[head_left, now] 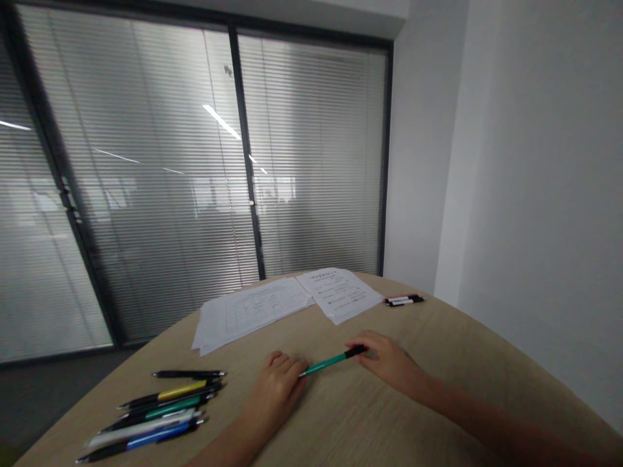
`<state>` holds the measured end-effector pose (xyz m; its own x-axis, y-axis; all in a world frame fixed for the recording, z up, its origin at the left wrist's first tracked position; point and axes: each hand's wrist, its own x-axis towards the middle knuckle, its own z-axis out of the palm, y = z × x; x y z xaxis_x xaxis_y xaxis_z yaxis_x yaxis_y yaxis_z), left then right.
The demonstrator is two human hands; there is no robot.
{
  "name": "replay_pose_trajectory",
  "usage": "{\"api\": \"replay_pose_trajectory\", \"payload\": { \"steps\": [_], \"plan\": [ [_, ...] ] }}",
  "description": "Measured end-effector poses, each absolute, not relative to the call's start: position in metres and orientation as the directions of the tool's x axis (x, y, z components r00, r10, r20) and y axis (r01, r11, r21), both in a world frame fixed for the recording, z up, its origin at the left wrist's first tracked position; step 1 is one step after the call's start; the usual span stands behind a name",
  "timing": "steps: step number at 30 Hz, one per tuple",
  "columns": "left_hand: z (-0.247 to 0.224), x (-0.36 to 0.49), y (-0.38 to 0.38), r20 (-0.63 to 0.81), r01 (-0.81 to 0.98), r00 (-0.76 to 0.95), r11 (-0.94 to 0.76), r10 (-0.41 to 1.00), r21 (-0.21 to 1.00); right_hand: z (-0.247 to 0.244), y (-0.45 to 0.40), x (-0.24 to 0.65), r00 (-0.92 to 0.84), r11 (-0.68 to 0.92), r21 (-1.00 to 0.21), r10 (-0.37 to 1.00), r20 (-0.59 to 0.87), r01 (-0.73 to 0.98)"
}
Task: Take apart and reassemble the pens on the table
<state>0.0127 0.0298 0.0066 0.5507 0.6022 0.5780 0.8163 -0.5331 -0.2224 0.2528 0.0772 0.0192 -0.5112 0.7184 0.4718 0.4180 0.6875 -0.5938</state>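
Observation:
A green pen [328, 364] with a black end is held slantwise between my two hands, just over the wooden table. My right hand [384, 360] pinches its black end between thumb and fingers. At the lower end of the pen, my left hand [278, 392] is closed, with curled fingers and the pen's tip between thumb and forefinger. Left of my left hand lies a row of pens: a black pen [189, 374], a yellow and black pen [182, 391], another green pen [172, 407], a white pen [143, 427] and a blue pen [158, 436].
Printed sheets [257, 311] lie at the far left of the round table [370, 428], beside another printed sheet [341, 295]. Several white and black pens [403, 301] rest right of the sheets. Behind stand a glass partition with blinds [311, 162] and a pale wall [535, 194].

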Motion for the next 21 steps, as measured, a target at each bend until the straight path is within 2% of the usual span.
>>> {"api": "replay_pose_trajectory", "payload": {
  "steps": [7,10,13,16,21],
  "plan": [
    [0.008,0.012,0.028,0.605,0.798,0.556,-0.57,0.57,-0.197,0.023,0.076,0.255,-0.571,0.76,-0.453,0.649,0.503,0.465],
    [0.006,0.01,0.028,0.635,0.806,0.506,-0.583,0.583,-0.106,0.025,0.076,0.256,-0.598,0.781,-0.404,0.625,0.502,0.477],
    [0.008,0.009,0.027,0.616,0.817,0.406,-0.569,0.676,0.087,0.025,0.076,0.256,-0.605,0.787,-0.381,0.616,0.503,0.485],
    [0.013,0.011,0.027,0.522,0.808,0.282,-0.492,0.805,0.323,0.024,0.075,0.256,-0.585,0.761,-0.428,0.649,0.486,0.488],
    [0.021,0.019,0.026,0.255,0.644,0.065,-0.235,0.965,0.728,0.027,0.073,0.255,-0.57,0.725,-0.526,0.682,0.459,0.443]
  ]
}}
